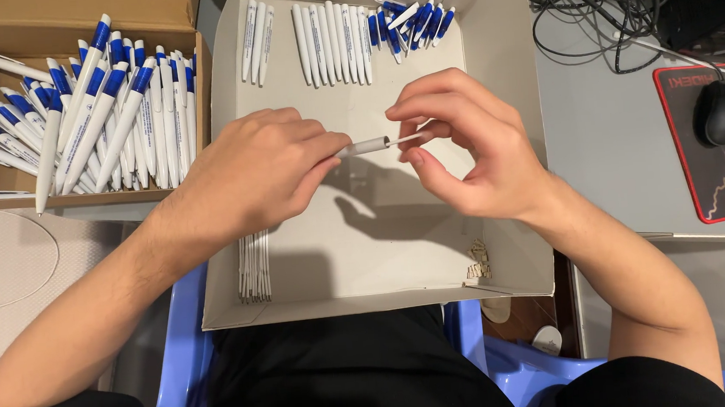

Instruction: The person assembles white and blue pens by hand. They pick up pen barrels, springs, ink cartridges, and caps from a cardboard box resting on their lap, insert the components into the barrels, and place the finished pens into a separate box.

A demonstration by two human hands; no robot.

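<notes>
Near, at six o'clock, a blue chair (pixel 188 360) carries a white tray box (pixel 401 264). Over it the left hand (pixel 250 173) grips a white pen barrel (pixel 364 146); the right hand (pixel 469 141) pinches a thin refill (pixel 409 138) at the barrel's mouth. At eleven o'clock, a cardboard box (pixel 69 20) holds finished pens (pixel 75 113).

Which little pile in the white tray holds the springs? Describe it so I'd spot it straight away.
Start at the shallow white cardboard tray on the person's lap. Go to its near right corner, below the right hand. The small heap of springs lies there: tiny tan coils, unlike the long white barrels and refills elsewhere in the tray.
</notes>
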